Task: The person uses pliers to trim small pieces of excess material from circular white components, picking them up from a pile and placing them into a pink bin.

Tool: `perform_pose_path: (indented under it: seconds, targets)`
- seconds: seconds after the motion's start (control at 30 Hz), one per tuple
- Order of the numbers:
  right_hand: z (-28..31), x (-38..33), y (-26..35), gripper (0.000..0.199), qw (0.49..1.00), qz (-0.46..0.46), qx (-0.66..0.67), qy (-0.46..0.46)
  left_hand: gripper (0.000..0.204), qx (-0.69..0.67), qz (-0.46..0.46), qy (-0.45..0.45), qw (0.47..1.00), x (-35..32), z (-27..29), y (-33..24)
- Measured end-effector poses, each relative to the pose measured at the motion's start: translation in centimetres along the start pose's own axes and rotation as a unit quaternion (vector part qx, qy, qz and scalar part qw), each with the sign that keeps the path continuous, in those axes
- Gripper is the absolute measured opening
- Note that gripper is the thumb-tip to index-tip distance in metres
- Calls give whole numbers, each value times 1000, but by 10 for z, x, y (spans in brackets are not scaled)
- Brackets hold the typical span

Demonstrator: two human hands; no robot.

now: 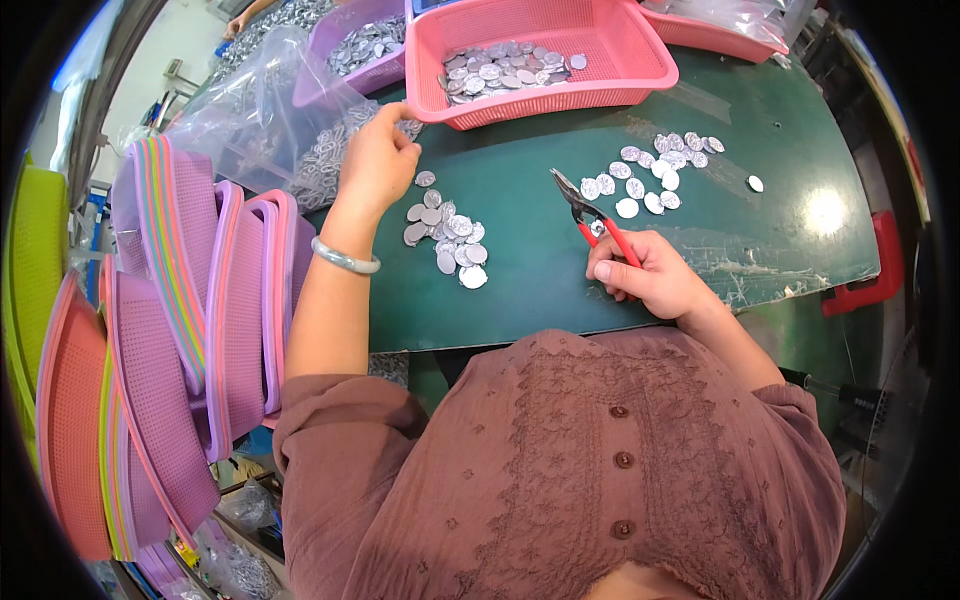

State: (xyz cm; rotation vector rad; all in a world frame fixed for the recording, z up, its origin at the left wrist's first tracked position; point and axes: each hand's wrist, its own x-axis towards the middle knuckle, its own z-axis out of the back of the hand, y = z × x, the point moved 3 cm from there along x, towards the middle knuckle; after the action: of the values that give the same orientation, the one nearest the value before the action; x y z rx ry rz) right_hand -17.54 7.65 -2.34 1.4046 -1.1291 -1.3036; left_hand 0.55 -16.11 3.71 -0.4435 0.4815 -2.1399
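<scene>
My right hand (645, 268) is wrapped round the red handles of a pair of pliers (590, 208), whose jaws point up and left over the green table. A silvery oval charm (597, 229) shows beside the handles. My left hand (380, 158), with a pale bangle at the wrist, reaches to a heap of small metal links (335, 150) by the pink basket's corner. Its fingers are curled together, and what lies between them is hidden. A loose group of oval charms (450, 235) lies between my hands, and another group of charms (665, 165) is spread beyond the pliers.
A pink basket (550, 103) of charms stands at the table's far side, with a purple basket (308, 70) left of it. A clear plastic bag (250, 120) lies by the links. Stacked coloured baskets (160, 330) crowd the left. Another person's hand (235, 27) shows far left.
</scene>
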Motion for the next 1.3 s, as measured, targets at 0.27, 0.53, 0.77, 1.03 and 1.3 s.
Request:
perform_pose_path:
  seconds: [0.27,0.53,0.77,1.03,1.3]
  targets:
    - [0,2,-1,20,1000,2,-5,2,27,99,-17,49,994,-16,-32,45]
    - [-2,1,-3,19,1000,-5,-23,-2,11,-357,139,69,921,-31,-33,28]
    - [-7,0,5,21,991,42,-130,-1,16,-572,160,131,794,-78,-47,-40]
    - [-13,-1,10,20,964,129,-232,-1,15,-552,126,102,818,-92,-49,-57]
    - [-18,0,17,19,953,109,-281,26,14,-535,131,85,830,-96,-48,-59]
